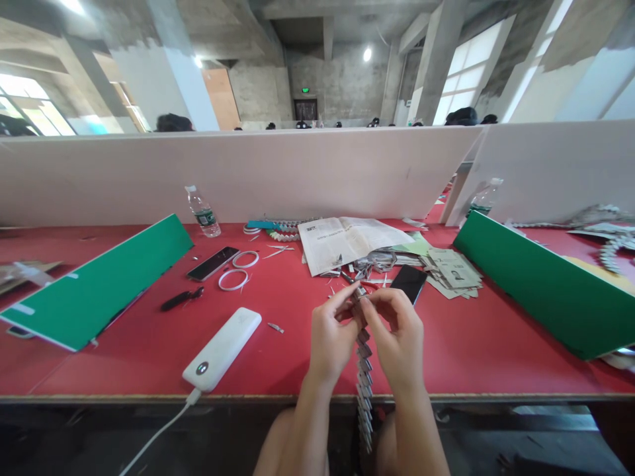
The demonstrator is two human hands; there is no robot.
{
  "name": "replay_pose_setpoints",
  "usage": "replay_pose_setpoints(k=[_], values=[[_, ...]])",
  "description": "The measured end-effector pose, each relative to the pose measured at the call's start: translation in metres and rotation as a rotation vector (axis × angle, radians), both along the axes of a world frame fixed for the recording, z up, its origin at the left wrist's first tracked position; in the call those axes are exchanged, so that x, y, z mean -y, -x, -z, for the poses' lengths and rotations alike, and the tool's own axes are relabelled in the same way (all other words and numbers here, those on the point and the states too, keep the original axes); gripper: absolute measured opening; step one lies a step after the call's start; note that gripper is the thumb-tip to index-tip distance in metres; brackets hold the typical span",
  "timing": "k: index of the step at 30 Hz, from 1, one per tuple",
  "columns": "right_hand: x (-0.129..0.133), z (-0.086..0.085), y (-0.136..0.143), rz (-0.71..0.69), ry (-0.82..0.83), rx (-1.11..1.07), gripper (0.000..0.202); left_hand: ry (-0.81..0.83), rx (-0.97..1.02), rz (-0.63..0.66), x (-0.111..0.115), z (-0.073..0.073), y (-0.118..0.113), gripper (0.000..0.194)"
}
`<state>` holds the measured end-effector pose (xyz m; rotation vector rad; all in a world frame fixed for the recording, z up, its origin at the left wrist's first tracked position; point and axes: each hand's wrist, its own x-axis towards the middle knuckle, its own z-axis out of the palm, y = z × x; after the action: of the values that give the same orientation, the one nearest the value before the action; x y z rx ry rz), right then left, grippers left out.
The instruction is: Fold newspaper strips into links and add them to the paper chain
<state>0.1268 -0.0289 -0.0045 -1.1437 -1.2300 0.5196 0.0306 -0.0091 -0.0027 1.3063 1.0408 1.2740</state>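
Note:
A long grey chain of folded paper pieces (364,383) hangs between my forearms, over the table's front edge. Its upper end is pinched by my left hand (336,330) and my right hand (399,330), whose fingertips meet around it. Just beyond my fingers lie grey folded strips (380,260) and a spread printed sheet (347,239). A black phone (409,283) rests behind my right hand, beside a stack of printed papers with a portrait (454,270).
On the red table (278,370) at left are a white power bank (223,347), a dark-handled tool (182,299), another phone (212,263), tape rings (233,279) and a bottle (202,213). Green boards (104,284) stand at both sides; a white partition (248,175) runs behind.

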Motion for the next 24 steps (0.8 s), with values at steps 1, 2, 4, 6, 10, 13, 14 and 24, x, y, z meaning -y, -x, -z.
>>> replay_pose_setpoints(k=[1, 2, 4, 6, 10, 13, 14, 24], values=[[-0.0002, 0.0005, -0.0010, -0.012, 0.002, -0.001, 0.003, 0.000, -0.003, -0.001, 0.0001, -0.0001, -0.0004, 0.042], [-0.0005, 0.0009, -0.0019, -0.022, 0.004, -0.002, 0.002, -0.001, -0.005, -0.002, 0.0002, -0.0002, -0.0007, 0.042], [-0.0013, 0.0019, -0.0038, -0.022, 0.006, 0.001, 0.003, -0.005, -0.016, 0.000, 0.0004, -0.0007, -0.0010, 0.043], [-0.0023, 0.0029, -0.0051, -0.004, 0.008, 0.008, 0.006, -0.011, -0.028, -0.002, 0.0007, -0.0010, -0.0009, 0.043], [-0.0034, 0.0041, -0.0054, 0.005, 0.017, 0.022, 0.011, -0.029, -0.064, 0.001, 0.0009, -0.0007, 0.0003, 0.045], [-0.0038, 0.0043, -0.0046, 0.014, 0.015, 0.014, 0.012, -0.045, -0.087, 0.005, 0.0011, 0.0000, 0.0012, 0.045], [-0.0040, 0.0045, -0.0044, 0.021, 0.015, 0.010, 0.012, -0.048, -0.089, 0.006, 0.0012, 0.0001, 0.0014, 0.045], [-0.0050, 0.0052, -0.0014, 0.097, 0.006, 0.011, 0.011, -0.094, -0.125, -0.004, 0.0025, -0.0005, 0.0012, 0.042]])
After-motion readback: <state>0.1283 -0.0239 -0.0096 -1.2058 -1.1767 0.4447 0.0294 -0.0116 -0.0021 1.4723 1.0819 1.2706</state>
